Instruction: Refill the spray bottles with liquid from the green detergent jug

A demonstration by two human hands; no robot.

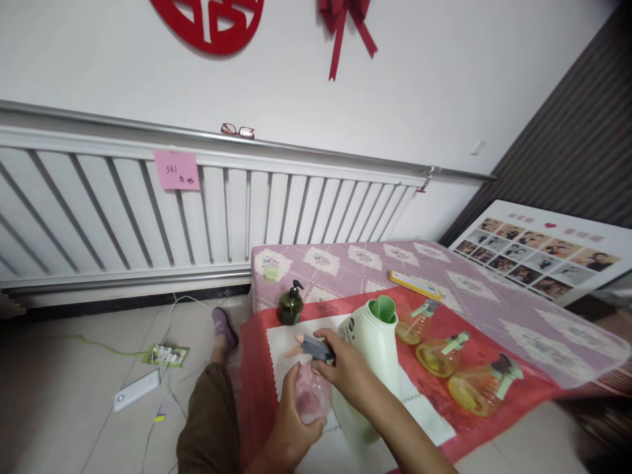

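A pink translucent spray bottle (316, 398) is wrapped in the fingers of my left hand (289, 421), low over the white cloth. My right hand (348, 368) grips the bottle's grey spray head (316, 347), which has a peach-coloured nozzle. Whether the head is screwed tight I cannot tell. Right beside my right forearm stands a tall pale green jug (378, 336) with a green piece in its mouth; the arm hides part of it. Beyond my hands is a dark green pump bottle (290, 306), upright.
Several yellow spray bottles (437, 355) lie on the red cloth (530, 388) at right. A yellow-edged box (415, 285) and a small green lid (272, 272) rest on the purple patterned cover (340, 273). Cables and a power strip (165, 355) lie on the floor.
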